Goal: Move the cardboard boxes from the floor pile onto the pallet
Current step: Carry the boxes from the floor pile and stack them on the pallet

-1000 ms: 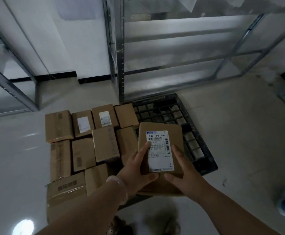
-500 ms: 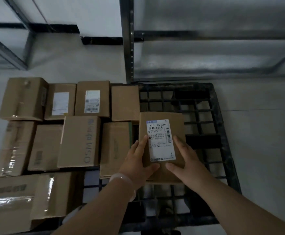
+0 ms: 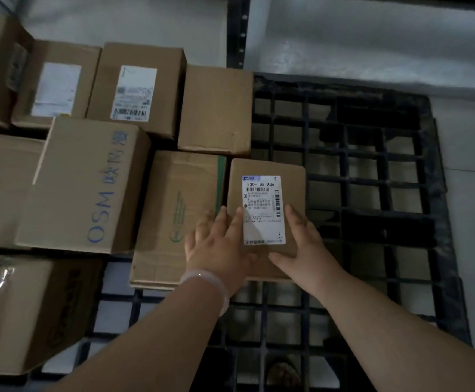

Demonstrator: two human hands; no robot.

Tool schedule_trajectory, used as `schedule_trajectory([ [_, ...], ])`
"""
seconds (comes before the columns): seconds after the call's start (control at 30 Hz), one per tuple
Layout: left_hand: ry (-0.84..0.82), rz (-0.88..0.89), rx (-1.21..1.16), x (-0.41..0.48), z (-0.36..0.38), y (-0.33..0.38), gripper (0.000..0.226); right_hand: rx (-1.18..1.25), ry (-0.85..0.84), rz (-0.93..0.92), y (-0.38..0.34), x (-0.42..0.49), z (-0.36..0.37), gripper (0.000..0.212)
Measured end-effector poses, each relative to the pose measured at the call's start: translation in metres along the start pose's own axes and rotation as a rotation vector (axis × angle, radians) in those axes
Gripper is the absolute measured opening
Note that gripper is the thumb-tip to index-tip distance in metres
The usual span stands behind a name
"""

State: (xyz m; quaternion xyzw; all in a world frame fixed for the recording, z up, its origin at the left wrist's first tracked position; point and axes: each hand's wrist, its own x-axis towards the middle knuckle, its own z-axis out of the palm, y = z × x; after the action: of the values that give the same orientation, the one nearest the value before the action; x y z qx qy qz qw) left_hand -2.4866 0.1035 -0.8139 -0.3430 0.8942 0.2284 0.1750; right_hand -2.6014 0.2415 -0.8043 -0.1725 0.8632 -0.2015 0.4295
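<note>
A small cardboard box with a white shipping label lies on the black plastic pallet, tight against a box with a green logo. My left hand rests flat on its left near part, fingers straight. On the box's right near corner lies my right hand, fingers together and the thumb spread along the near edge. Several other cardboard boxes cover the pallet's left half.
The pallet's right half and near strip are bare grid. A dark metal shelf post stands just behind the pallet, with a low shelf board to its right. Pale floor lies right of the pallet. My shoe shows below the near edge.
The view has tilted down and closer. Both hands have lowered the labelled box from the air onto the pallet beside the green-logo box, and the fingers now lie flat on its top.
</note>
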Motion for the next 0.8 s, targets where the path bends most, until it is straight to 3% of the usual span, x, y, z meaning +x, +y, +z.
schedule_trajectory([
  [0.13, -0.058, 0.015, 0.142, 0.004, 0.006, -0.001, 0.093, -0.039, -0.031, 0.040, 0.005, 0.011, 0.005, 0.107],
  [0.3, -0.065, 0.021, 0.130, -0.007, -0.010, 0.001, 0.092, -0.266, -0.001, 0.002, -0.008, 0.000, -0.010, 0.112],
  [0.43, 0.031, -0.011, 0.062, -0.038, -0.044, -0.023, 0.094, -0.516, 0.066, -0.180, -0.044, -0.035, -0.017, 0.113],
  [0.57, 0.074, -0.121, -0.054, -0.102, -0.093, -0.061, 0.096, -0.701, -0.116, -0.369, -0.103, -0.092, -0.005, 0.109],
  [0.8, 0.244, -0.414, -0.128, -0.278, -0.213, -0.127, 0.096, -0.906, -0.229, -0.733, -0.256, -0.222, 0.007, 0.106],
])
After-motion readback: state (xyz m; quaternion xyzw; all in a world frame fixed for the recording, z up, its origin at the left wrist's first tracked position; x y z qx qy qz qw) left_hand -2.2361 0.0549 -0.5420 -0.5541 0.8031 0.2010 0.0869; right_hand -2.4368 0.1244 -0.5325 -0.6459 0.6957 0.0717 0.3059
